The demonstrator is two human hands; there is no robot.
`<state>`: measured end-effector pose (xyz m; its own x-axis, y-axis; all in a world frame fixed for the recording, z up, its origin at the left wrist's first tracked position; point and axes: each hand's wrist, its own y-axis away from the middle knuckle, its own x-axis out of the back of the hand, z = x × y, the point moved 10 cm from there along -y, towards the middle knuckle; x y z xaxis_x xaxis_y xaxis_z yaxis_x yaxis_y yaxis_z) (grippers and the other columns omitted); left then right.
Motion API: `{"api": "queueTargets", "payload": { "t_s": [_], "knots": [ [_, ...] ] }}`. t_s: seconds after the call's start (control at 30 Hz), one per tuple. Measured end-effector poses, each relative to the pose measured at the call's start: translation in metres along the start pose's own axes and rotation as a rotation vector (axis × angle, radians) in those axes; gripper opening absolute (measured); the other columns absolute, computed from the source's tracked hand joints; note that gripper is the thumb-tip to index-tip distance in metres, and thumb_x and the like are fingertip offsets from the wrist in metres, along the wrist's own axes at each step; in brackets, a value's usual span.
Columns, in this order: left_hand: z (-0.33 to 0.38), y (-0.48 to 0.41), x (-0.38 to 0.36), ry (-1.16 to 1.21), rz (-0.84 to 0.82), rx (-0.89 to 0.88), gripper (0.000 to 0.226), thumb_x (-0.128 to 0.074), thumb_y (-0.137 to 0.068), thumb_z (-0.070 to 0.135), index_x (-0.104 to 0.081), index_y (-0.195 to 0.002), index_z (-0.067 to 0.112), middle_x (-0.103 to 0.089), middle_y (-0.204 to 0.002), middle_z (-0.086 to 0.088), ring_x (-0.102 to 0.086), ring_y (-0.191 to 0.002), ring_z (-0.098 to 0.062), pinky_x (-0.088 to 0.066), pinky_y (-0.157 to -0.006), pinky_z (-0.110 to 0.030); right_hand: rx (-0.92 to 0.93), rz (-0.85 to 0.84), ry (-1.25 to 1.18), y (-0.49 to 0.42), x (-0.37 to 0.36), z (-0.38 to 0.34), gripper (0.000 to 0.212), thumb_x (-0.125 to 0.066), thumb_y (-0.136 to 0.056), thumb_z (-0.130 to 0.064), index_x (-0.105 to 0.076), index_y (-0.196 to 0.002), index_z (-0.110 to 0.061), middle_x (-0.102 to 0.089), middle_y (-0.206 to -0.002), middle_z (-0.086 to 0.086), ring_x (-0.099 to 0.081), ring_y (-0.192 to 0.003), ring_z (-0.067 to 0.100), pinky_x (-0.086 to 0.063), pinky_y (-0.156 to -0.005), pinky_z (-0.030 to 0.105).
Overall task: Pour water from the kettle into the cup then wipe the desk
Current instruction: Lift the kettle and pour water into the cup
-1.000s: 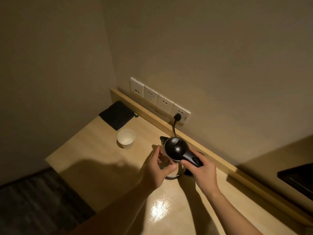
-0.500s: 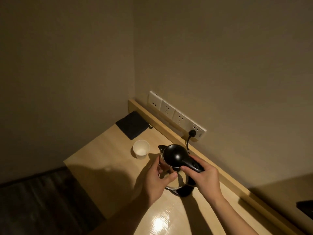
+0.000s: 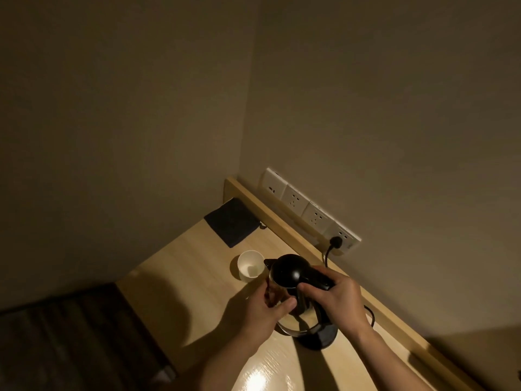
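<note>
A black-lidded kettle (image 3: 289, 270) hangs above its round base (image 3: 318, 335), lifted off it. My right hand (image 3: 335, 299) grips the kettle's black handle. My left hand (image 3: 260, 310) presses against the kettle's side, steadying it. The spout points left toward a white paper cup (image 3: 250, 266) that stands upright on the wooden desk (image 3: 183, 272), just left of the spout. A dark folded cloth (image 3: 232, 222) lies flat in the desk's far corner.
A row of white wall sockets (image 3: 310, 211) runs above a raised wooden ledge (image 3: 282, 224) behind the desk. The base's black cord (image 3: 328, 255) is plugged into the rightmost socket. Walls close the far and left sides; dark floor (image 3: 70, 342) lies beyond the desk's left edge.
The kettle has risen off its base and moved left, closer to the cup, both hands still on it. My head has tilted up, so the desk sits lower in view.
</note>
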<state>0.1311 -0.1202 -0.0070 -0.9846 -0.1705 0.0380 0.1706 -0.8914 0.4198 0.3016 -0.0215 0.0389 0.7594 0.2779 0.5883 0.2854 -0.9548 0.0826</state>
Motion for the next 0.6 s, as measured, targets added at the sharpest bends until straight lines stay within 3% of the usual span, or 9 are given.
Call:
{"api": "queueTargets", "payload": {
  "t_s": [0.2,0.3,0.37,0.5,0.6],
  "knots": [
    [-0.008,-0.008,0.004,0.063,-0.020,0.051,0.054,-0.082,-0.090,0.021,-0.061,-0.139,0.020,-0.071,-0.119,0.010,-0.063,-0.099,0.005,-0.047,-0.067,0.001,-0.026,-0.023,0.079,-0.008,-0.009,0.000,0.049,-0.088,-0.078,-0.046,-0.072,-0.123,-0.034,-0.075,-0.107,-0.021,-0.070,-0.094,-0.009,-0.061,-0.071,0.016],
    [-0.014,-0.010,0.003,0.121,-0.036,0.087,0.053,-0.081,-0.090,0.019,-0.060,-0.139,0.021,-0.071,-0.125,0.007,-0.065,-0.118,-0.008,-0.053,-0.079,-0.008,-0.037,-0.023,0.099,-0.010,-0.011,0.000,0.047,-0.088,-0.077,-0.049,-0.072,-0.120,-0.039,-0.074,-0.105,-0.024,-0.069,-0.094,-0.010,-0.059,-0.068,0.014],
    [-0.018,-0.011,0.003,0.138,-0.045,0.104,0.050,-0.081,-0.090,0.021,-0.061,-0.135,0.025,-0.071,-0.119,0.013,-0.065,-0.113,-0.003,-0.052,-0.077,-0.007,-0.042,-0.022,0.117,-0.011,-0.012,-0.001,0.044,-0.087,-0.077,-0.051,-0.071,-0.117,-0.042,-0.074,-0.103,-0.025,-0.069,-0.093,-0.011,-0.059,-0.067,0.013],
    [-0.022,-0.013,0.006,0.121,-0.042,0.105,0.044,-0.082,-0.089,0.028,-0.063,-0.128,0.032,-0.069,-0.109,0.022,-0.062,-0.100,0.009,-0.047,-0.067,0.001,-0.059,-0.015,0.166,-0.014,-0.013,0.001,0.053,-0.087,-0.077,-0.052,-0.073,-0.124,-0.033,-0.076,-0.107,-0.020,-0.072,-0.091,-0.005,-0.060,-0.070,0.015],
    [-0.024,-0.016,0.005,0.129,-0.057,0.120,0.043,-0.081,-0.090,0.025,-0.064,-0.130,0.028,-0.071,-0.115,0.017,-0.064,-0.108,0.003,-0.049,-0.069,-0.001,-0.064,-0.029,0.178,-0.017,-0.015,-0.001,0.055,-0.086,-0.078,-0.052,-0.073,-0.125,-0.028,-0.075,-0.106,-0.020,-0.071,-0.091,-0.008,-0.059,-0.069,0.013]
  ]
}}
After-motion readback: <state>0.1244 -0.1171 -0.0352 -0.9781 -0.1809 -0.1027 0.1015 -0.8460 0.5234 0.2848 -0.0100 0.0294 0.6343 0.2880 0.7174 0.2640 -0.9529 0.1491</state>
